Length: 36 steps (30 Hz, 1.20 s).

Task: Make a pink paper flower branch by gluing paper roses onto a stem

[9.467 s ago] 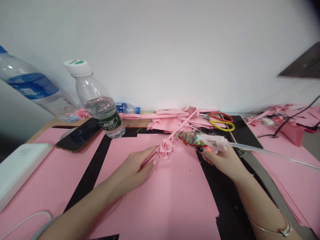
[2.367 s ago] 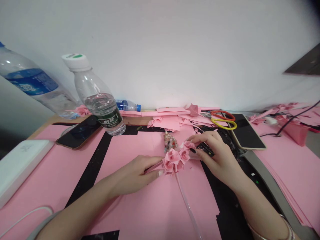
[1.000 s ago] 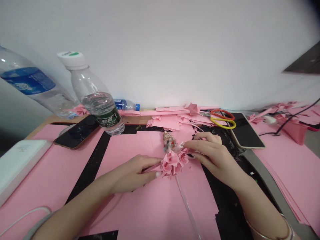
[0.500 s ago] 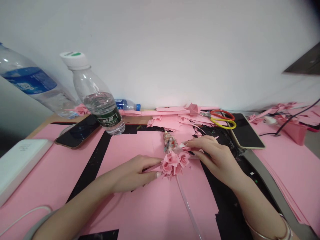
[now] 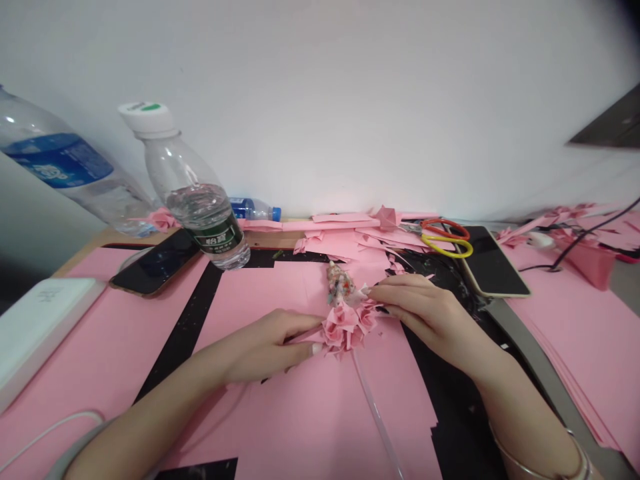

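Observation:
A cluster of folded pink paper flowers (image 5: 345,328) is held low over the pink sheets, blooms facing up. My left hand (image 5: 273,347) is closed around its left side, thumb and index finger gripping the pink paper stems. My right hand (image 5: 425,310) bends in from the right, its fingertips pressed on a paper flower at the cluster's right edge; the fingers partly cover that flower. Just behind the cluster lies a speckled, multicoloured lump (image 5: 340,283). From under the flowers a thin clear rod (image 5: 377,413) runs toward me.
A water bottle (image 5: 200,213) and a dark phone (image 5: 157,267) stand left, beside a white power bank (image 5: 45,327). Scissors with red and yellow handles (image 5: 447,247) lie by another phone (image 5: 493,260). Pink paper scraps (image 5: 350,240) line the wall; stacked pink sheets (image 5: 585,347) lie right.
My right hand has shifted slightly, with its fingers flatter and lower over the right-hand flower. My left hand and the cluster stay nearly where they were.

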Available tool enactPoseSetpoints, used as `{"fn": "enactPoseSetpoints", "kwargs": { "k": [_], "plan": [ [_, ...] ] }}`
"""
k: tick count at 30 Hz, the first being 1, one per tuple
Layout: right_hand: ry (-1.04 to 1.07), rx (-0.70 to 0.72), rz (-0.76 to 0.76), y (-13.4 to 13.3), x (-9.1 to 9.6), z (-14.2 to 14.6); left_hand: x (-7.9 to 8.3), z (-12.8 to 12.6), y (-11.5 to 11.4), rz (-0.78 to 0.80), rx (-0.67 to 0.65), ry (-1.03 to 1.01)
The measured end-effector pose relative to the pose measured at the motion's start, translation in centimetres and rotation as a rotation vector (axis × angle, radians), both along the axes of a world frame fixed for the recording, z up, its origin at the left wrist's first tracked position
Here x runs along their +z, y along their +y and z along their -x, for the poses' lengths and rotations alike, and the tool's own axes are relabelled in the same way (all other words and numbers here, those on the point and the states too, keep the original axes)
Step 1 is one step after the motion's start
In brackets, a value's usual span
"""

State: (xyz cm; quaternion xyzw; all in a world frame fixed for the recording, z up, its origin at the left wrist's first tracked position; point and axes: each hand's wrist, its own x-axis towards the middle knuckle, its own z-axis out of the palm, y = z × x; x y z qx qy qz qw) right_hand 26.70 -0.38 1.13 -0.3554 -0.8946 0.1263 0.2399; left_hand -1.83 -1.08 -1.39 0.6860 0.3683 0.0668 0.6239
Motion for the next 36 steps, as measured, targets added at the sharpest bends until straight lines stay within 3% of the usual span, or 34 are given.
{"fn": "enactPoseSetpoints", "kwargs": {
  "k": [14, 25, 36],
  "plan": [
    [0.068, 0.025, 0.019, -0.13, -0.14, 0.21, -0.22, 0.13, 0.03, -0.009, -0.004, -0.023],
    [0.093, 0.105, 0.017, -0.03, 0.16, 0.1, -0.07, 0.19, 0.12, 0.075, 0.012, -0.056],
    [0.121, 0.018, -0.146, -0.17, -0.32, 0.03, -0.19, 0.27, 0.03, 0.071, 0.016, -0.029]
  ]
}}
